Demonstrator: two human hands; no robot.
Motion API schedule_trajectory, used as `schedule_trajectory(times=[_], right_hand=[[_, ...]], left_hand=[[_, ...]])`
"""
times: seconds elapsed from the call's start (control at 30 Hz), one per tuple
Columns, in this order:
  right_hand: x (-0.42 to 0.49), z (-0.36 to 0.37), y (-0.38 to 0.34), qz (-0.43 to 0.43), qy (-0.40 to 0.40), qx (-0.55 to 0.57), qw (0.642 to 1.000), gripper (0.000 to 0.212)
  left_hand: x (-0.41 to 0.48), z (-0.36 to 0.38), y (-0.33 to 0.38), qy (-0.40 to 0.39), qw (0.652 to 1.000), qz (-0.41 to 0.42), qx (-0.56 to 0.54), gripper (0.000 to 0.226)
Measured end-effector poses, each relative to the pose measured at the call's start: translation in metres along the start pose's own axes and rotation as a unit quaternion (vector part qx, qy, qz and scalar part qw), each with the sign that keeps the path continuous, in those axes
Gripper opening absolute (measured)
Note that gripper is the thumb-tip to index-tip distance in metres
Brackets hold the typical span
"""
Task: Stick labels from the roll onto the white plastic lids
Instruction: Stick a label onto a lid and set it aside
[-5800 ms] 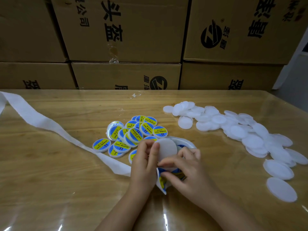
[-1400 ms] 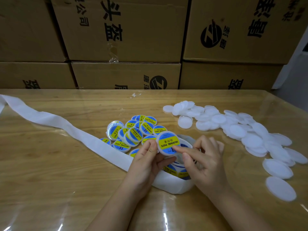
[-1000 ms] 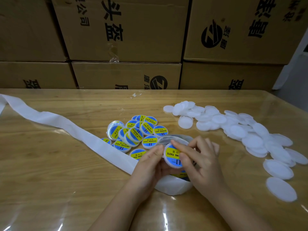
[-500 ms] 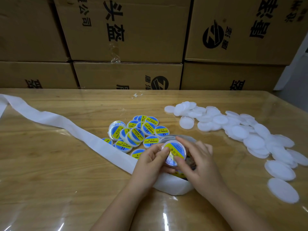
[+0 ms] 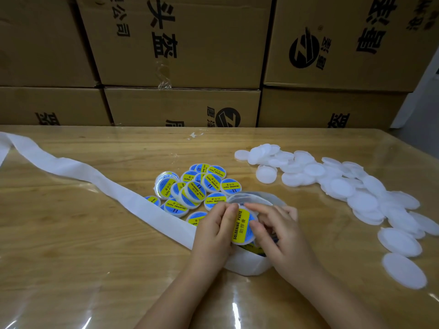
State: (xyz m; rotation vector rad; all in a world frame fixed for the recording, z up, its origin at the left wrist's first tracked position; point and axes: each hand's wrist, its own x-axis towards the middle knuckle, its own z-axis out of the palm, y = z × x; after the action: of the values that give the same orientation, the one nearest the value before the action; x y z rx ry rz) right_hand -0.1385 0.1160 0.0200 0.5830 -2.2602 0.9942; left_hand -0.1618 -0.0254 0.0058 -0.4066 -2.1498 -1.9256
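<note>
Both hands hold one lid with a blue and yellow label (image 5: pixel 243 225) just above the label roll (image 5: pixel 247 265). My left hand (image 5: pixel 213 230) grips the lid's left edge. My right hand (image 5: pixel 279 236) presses its fingers on the label's right side. Several labelled lids (image 5: pixel 194 188) lie in a pile just beyond my hands. Many plain white lids (image 5: pixel 344 186) are spread over the right of the table. The roll's face is mostly hidden under my hands.
A long white strip of spent backing paper (image 5: pixel 78 172) trails from the roll to the table's far left edge. Stacked cardboard boxes (image 5: pixel 180 43) wall off the back of the wooden table (image 5: pixel 83 257). A small scrap (image 5: pixel 194 135) lies near the far edge.
The labelled lid has turned in my hands so its yellow band now runs upright. My right fingers have shifted across the label. Piles and strip lie as before.
</note>
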Motion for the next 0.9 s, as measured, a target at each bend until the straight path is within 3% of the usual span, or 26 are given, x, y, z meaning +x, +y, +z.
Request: schedule_trajectory(times=[0.13,0.2,0.3,0.4,0.5,0.7,0.9], right_hand=[[-0.003,0.004,0.004,0.034,0.010,0.009,0.999,0.017],[-0.004,0.005,0.007,0.056,0.037,0.001,0.998,0.015],[-0.004,0.004,0.012,0.094,0.067,-0.010,0.993,0.019],[-0.003,0.003,0.011,0.112,0.059,0.006,0.992,0.023],[0.000,0.001,0.007,0.097,0.053,0.020,0.994,0.023],[0.001,-0.003,0.003,0.097,0.022,0.001,0.995,0.037],[0.001,-0.006,0.005,0.129,0.035,0.035,0.990,0.014]], left_hand=[[0.001,-0.001,0.001,-0.014,1.000,-0.006,0.004,0.023],[0.001,0.000,0.002,-0.051,0.999,-0.010,-0.017,0.008],[-0.002,0.003,0.003,-0.127,0.989,-0.019,-0.072,0.040],[-0.002,0.000,0.005,-0.104,0.987,-0.035,-0.115,0.044],[-0.001,-0.001,0.007,-0.057,0.984,-0.051,-0.160,0.032],[-0.001,-0.003,0.011,-0.072,0.984,-0.045,-0.158,0.018],[0.000,-0.004,0.011,-0.099,0.985,-0.043,-0.131,0.019]])
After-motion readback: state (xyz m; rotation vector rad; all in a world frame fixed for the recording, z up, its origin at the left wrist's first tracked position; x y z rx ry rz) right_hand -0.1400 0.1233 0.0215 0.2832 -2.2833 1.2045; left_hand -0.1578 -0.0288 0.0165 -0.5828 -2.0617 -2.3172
